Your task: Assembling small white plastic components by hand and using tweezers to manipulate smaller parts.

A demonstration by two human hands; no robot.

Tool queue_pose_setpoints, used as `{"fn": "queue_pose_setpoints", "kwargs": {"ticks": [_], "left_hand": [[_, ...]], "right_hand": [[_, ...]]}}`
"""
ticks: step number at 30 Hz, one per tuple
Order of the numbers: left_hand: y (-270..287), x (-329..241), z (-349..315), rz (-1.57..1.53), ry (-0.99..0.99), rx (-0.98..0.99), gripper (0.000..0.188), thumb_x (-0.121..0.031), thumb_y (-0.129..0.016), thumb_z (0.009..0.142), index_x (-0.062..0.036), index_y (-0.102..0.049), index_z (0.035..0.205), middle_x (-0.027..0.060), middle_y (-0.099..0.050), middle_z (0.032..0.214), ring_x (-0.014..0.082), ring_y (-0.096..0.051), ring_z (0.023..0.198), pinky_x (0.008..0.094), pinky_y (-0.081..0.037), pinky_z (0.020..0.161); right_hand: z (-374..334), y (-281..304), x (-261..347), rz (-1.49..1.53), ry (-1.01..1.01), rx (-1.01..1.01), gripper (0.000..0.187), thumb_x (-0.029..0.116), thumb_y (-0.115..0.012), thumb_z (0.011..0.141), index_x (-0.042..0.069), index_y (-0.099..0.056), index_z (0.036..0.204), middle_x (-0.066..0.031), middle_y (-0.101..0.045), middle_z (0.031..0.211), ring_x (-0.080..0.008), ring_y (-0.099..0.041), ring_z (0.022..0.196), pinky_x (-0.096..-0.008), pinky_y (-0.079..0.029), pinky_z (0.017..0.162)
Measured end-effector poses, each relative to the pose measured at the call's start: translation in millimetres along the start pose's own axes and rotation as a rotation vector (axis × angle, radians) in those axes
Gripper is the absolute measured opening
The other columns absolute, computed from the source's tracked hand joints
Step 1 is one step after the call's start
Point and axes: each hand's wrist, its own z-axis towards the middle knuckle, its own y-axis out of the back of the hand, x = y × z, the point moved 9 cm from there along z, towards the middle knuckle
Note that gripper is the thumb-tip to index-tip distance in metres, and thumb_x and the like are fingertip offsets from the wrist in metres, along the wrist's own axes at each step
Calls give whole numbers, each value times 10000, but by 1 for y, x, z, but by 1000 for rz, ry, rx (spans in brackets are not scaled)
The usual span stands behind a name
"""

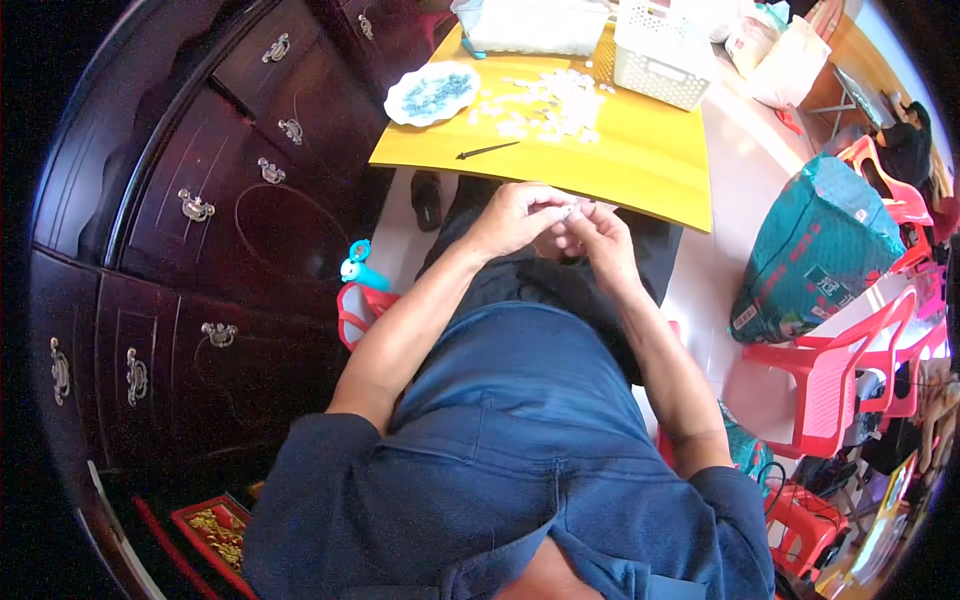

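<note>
My left hand [517,217] and my right hand [606,240] meet just off the near edge of the yellow table [640,170], above my lap. Both are closed, fingertips together around a small whitish piece [569,211], mostly covered by the fingers and too small to name. On the tabletop lie many loose small white pieces [560,105], scattered in a heap. A thin dark pointed tool [488,150] rests near the table's front edge. Left of the heap, a white scalloped plate [398,108] holds small blue pieces.
At the table's far side stand a whitish see-through bin [535,30] and a white perforated basket [660,70]. Dark drawered cabinets [230,200] line the left. To the right are a large green bag [815,255] and red plastic chairs [825,390]. A turquoise bottle [365,272] is at lower left.
</note>
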Motion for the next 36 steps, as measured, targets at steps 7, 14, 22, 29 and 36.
{"fn": "queue_pose_setpoints", "kwargs": {"ticks": [7,14,22,29,36], "left_hand": [[-4,-42,-9,377,-226,-95,510,-117,-786,750,-43,-646,1234,116,-684,1026,196,-699,891,314,-570,776],[-11,-53,-17,622,-294,-181,346,-144,-773,774,-38,-704,1096,117,-698,991,291,-703,876,364,-573,777],[-10,-51,-15,574,-332,-148,262,-121,-759,816,-32,-722,1059,119,-711,936,252,-687,756,342,-551,696],[-10,-50,-16,517,-295,-142,227,-67,-739,827,-27,-730,1051,120,-721,913,200,-674,716,316,-537,661],[-12,-53,-19,543,-361,-141,210,-74,-730,835,-15,-721,1037,137,-731,960,276,-718,840,352,-569,748]], "right_hand": [[1,0,-1,41,-23,-39,183,206,-586,1023,39,-641,973,-53,-680,776,-101,-616,615,-223,-480,535],[0,3,-14,180,-76,-68,173,206,-619,992,35,-643,983,-62,-696,877,-123,-634,671,-249,-523,594],[0,5,-19,297,-241,-40,247,284,-614,984,44,-667,1011,-72,-712,914,-158,-676,778,-279,-557,716],[-3,5,-22,340,-173,-88,201,244,-676,950,44,-681,966,-77,-717,872,-146,-665,729,-268,-553,680],[-10,0,-16,293,-27,-126,201,214,-668,956,34,-673,868,-15,-622,735,-81,-522,608,-222,-413,550]]}}
